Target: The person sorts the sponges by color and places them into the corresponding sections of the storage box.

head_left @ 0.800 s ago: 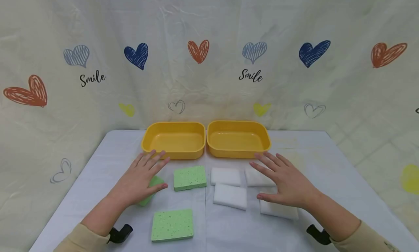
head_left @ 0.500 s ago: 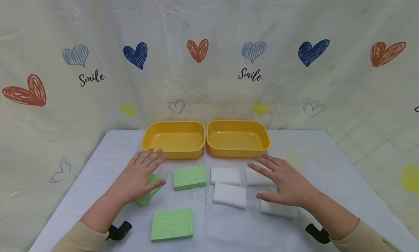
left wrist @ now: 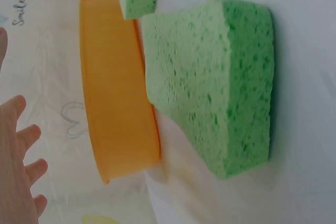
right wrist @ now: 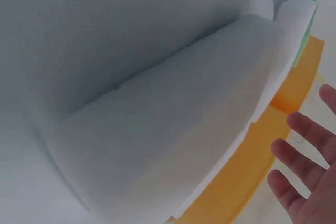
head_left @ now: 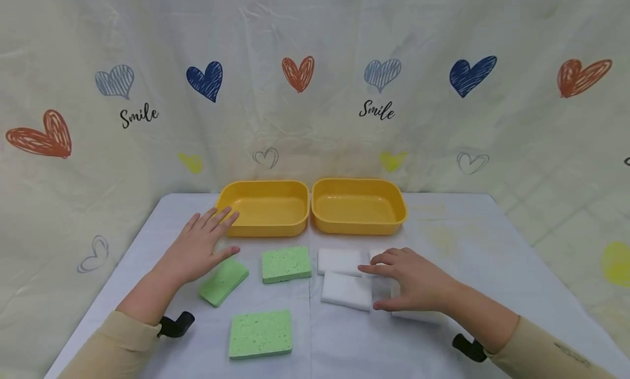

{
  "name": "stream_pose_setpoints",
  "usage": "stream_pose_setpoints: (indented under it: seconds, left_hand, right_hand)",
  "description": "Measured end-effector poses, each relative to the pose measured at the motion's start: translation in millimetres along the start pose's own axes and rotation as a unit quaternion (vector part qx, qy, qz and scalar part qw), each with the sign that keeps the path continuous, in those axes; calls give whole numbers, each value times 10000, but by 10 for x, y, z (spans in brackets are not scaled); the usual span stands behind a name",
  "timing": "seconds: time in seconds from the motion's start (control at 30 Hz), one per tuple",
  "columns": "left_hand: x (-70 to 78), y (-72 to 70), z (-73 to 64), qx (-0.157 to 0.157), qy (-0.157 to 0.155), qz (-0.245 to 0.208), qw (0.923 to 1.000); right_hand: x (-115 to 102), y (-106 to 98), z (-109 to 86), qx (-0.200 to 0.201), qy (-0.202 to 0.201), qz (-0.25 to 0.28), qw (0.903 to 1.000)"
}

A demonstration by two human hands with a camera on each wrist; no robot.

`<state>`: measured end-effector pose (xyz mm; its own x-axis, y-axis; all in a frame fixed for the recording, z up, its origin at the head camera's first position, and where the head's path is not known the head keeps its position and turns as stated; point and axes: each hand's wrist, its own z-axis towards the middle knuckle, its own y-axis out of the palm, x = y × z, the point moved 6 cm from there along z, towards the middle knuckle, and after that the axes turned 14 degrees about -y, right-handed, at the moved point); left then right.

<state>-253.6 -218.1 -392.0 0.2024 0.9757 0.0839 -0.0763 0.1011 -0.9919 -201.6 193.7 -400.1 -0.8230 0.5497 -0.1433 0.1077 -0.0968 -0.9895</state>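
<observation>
My left hand (head_left: 197, 253) hovers with spread fingers over the table's left side, holding nothing. Below its thumb lies a tilted green sponge (head_left: 223, 282); this sponge (left wrist: 194, 72) looms large in the left wrist view. Two more green sponges, one at mid-table (head_left: 286, 264) and one nearer the front (head_left: 261, 334), lie flat. My right hand (head_left: 415, 283) is over the white sponge pads, fingers reaching left, thumb apart, nothing held. One white pad (head_left: 346, 290) lies just left of its thumb, another white pad (head_left: 339, 261) behind that. Two further pads are partly hidden under this hand.
Two yellow trays stand side by side at the back, a left tray (head_left: 266, 229) and a right tray (head_left: 359, 227). My left fingertips overlap the left tray's corner in the head view. Behind the white-covered table (head_left: 472, 231) hangs a curtain (head_left: 315, 122) printed with hearts.
My right hand has moved left and lower towards the white pads, its fingers drawing closer together. My left hand has shifted left and slightly away, uncovering more of the tilted green sponge.
</observation>
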Motion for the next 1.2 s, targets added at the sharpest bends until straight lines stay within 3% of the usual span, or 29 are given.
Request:
stream_pose_setpoints:
  seconds: [0.17, 0.53, 0.9, 1.2]
  left_hand:
    - [-169, -16, 141, -67, -180, -84, 9998]
    - [-586, 174, 516, -459, -693, -176, 9964]
    - [-743, 361, 674, -1033, -1133, -344, 9876]
    - [-803, 389, 720, -1193, -1258, -492, 9836]
  right_hand:
    - [-33, 85, 118, -273, -108, -4, 9996]
    - [-87, 132, 288, -758, -278, -303, 9963]
    - [-122, 237, 357, -955, -100, -260, 9950]
    - [-98, 207, 348, -916, -166, -248, 9953]
